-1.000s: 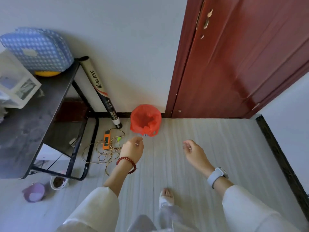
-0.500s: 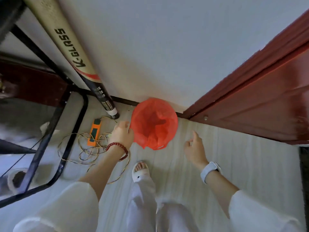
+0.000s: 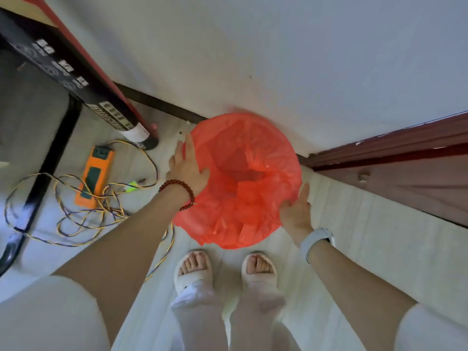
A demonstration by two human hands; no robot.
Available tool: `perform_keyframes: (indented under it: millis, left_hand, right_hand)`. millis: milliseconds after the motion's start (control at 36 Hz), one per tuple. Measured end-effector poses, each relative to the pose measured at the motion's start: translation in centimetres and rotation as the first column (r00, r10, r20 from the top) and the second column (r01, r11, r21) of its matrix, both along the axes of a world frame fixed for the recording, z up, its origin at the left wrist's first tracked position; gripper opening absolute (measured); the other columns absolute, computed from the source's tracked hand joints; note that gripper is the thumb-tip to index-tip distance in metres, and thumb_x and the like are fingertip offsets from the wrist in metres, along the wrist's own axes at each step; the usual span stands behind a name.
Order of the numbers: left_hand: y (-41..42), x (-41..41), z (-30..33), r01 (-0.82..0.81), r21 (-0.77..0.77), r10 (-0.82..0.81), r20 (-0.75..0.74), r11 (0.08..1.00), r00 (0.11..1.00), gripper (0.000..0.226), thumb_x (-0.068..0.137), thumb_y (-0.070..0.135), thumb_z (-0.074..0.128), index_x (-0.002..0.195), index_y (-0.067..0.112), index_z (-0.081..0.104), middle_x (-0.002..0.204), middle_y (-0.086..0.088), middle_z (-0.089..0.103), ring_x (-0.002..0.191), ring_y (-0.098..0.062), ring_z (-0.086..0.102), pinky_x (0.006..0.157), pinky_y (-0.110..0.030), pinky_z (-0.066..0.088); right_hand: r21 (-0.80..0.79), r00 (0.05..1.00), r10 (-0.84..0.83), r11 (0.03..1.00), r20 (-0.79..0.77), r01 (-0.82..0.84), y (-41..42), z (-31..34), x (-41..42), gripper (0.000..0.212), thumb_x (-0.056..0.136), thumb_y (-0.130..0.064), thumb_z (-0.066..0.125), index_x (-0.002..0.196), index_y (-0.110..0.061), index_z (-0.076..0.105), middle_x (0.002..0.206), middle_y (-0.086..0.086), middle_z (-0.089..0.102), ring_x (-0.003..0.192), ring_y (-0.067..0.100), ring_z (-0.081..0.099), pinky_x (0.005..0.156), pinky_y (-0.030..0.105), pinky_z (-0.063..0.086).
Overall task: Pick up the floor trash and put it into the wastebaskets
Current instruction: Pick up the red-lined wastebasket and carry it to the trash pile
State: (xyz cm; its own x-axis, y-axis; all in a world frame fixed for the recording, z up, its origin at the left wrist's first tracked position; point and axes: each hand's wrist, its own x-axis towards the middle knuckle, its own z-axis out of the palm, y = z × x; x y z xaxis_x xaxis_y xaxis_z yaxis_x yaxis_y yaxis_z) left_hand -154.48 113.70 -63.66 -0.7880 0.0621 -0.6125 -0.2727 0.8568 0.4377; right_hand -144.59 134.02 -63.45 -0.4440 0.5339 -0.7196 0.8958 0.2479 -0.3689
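The pale plank floor (image 3: 354, 236) runs up to the white wall (image 3: 278, 59), with a dark red door (image 3: 417, 168) at my right. Against the wall stands my wastebasket (image 3: 243, 181), lined with a red plastic bag that spills over its rim. At my left stands the black frame of the table (image 3: 50, 140), and a long tube (image 3: 76, 79) printed with lettering leans beside it. A yellow and blue cord (image 3: 83, 214) lies tangled on the floor around an orange device (image 3: 95, 173). My left hand (image 3: 188, 171), with a bead bracelet (image 3: 178, 192) at the wrist, presses flat on the basket's left rim, fingers straight. My right hand (image 3: 295, 214), with a watch (image 3: 316, 240) on the wrist, lies against the right side with its fingers spread; the frame is blurred, so it may only be touching the bag. My feet in white slippers (image 3: 193, 272) stand just in front of the basket.
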Motion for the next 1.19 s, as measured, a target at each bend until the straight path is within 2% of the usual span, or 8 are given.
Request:
perform_keyframes:
  millis: [83, 222, 361, 528, 694, 889, 1083, 1194]
  left_hand:
    - [0.1, 0.1, 0.0, -0.073, 0.019, 0.073, -0.028, 0.997, 0.997, 0.079, 0.090, 0.025, 0.050, 0.147, 0.020, -0.005, 0.149, -0.015, 0.016, 0.133, -0.037, 0.022, 0.107, -0.045, 0.025]
    - [-1.4, 2.7, 3.2, -0.196, -0.061, 0.183, -0.175, 0.979, 0.967, 0.056, 0.096, 0.029, 0.040, 0.146, 0.017, 0.019, 0.127, -0.023, 0.037, 0.110, -0.040, 0.047, 0.089, -0.046, 0.041]
    - [-4.1, 7.4, 8.8, -0.291, -0.126, 0.257, -0.231, 0.948, 0.938, 0.043, 0.098, 0.032, 0.034, 0.138, 0.018, 0.037, 0.126, -0.021, 0.046, 0.106, -0.042, 0.052, 0.080, -0.051, 0.045]
    - [-7.0, 14.4, 16.7, -0.455, -0.107, 0.427, -0.207, 0.884, 0.880, 0.039, 0.097, 0.032, 0.033, 0.133, 0.017, 0.039, 0.128, -0.015, 0.049, 0.102, -0.039, 0.056, 0.075, -0.047, 0.047]
    - [-9.0, 22.3, 25.2, -0.698, -0.135, 0.662, -0.235, 0.703, 0.712, 0.035, 0.097, 0.030, 0.034, 0.129, 0.018, 0.043, 0.123, -0.014, 0.052, 0.099, -0.039, 0.055, 0.069, -0.037, 0.038]
    - [-12.4, 34.4, 31.4, -0.927, -0.028, 0.900, -0.228, 0.375, 0.371, 0.033, 0.097, 0.035, 0.035, 0.124, 0.021, 0.047, 0.118, -0.015, 0.057, 0.101, -0.037, 0.056, 0.082, -0.045, 0.047]
    - [-15.1, 47.3, 36.5, -0.995, -0.041, 0.963, -0.251, 0.089, 0.097, 0.036, 0.098, 0.031, 0.033, 0.127, 0.015, 0.049, 0.115, -0.020, 0.061, 0.103, -0.039, 0.056, 0.081, -0.043, 0.044]
    - [-17.4, 55.6, 38.4, -0.997, -0.062, 0.962, -0.272, -0.043, -0.025, 0.034, 0.098, 0.030, 0.035, 0.122, 0.017, 0.053, 0.115, -0.017, 0.062, 0.101, -0.038, 0.057, 0.079, -0.041, 0.045]
  right_hand:
    - [-0.061, 1.000, 0.029, 0.998, 0.000, -0.028, 0.4, 0.0, 0.3, 0.067, 0.094, -0.014, 0.036, 0.147, -0.034, 0.000, 0.142, 0.013, 0.037, 0.119, 0.033, 0.048, 0.098, 0.048, 0.044]
    - [0.006, 0.994, 0.052, 0.999, -0.095, -0.051, 0.5, 3.2, 0.6, 0.057, 0.094, -0.006, 0.031, 0.146, -0.026, 0.018, 0.136, 0.011, 0.045, 0.117, 0.029, 0.049, 0.082, 0.026, 0.037]
    - [0.121, 0.963, 0.223, 0.971, -0.153, -0.206, -0.5, 8.7, 1.8, 0.053, 0.092, -0.003, 0.031, 0.141, -0.022, 0.033, 0.125, 0.012, 0.051, 0.111, 0.030, 0.053, 0.081, 0.025, 0.037]
    - [0.190, 0.870, 0.455, 0.887, -0.189, -0.422, -2.5, 16.8, 3.6, 0.051, 0.093, -0.004, 0.034, 0.141, -0.020, 0.035, 0.134, 0.010, 0.046, 0.112, 0.029, 0.053, 0.083, 0.027, 0.038]
    - [0.185, 0.726, 0.649, 0.761, -0.227, -0.622, -5.8, 25.0, 5.5, 0.047, 0.094, -0.008, 0.037, 0.140, -0.020, 0.036, 0.134, 0.012, 0.044, 0.111, 0.031, 0.053, 0.085, 0.033, 0.042]
    - [0.160, 0.432, 0.852, 0.490, -0.295, -0.857, -12.2, 32.8, 9.4, 0.044, 0.096, -0.011, 0.039, 0.140, -0.016, 0.037, 0.132, 0.010, 0.043, 0.116, 0.026, 0.050, 0.084, 0.024, 0.034]
    - [0.150, 0.114, 0.938, 0.170, -0.327, -0.974, -20.2, 37.4, 16.7, 0.045, 0.096, -0.013, 0.039, 0.140, -0.017, 0.036, 0.129, 0.011, 0.043, 0.112, 0.027, 0.050, 0.090, 0.032, 0.040]
    - [0.184, -0.029, 0.948, 0.031, -0.316, -0.982, -25.2, 38.8, 23.0, 0.046, 0.096, -0.012, 0.038, 0.141, -0.015, 0.035, 0.129, 0.012, 0.043, 0.110, 0.027, 0.051, 0.086, 0.030, 0.039]
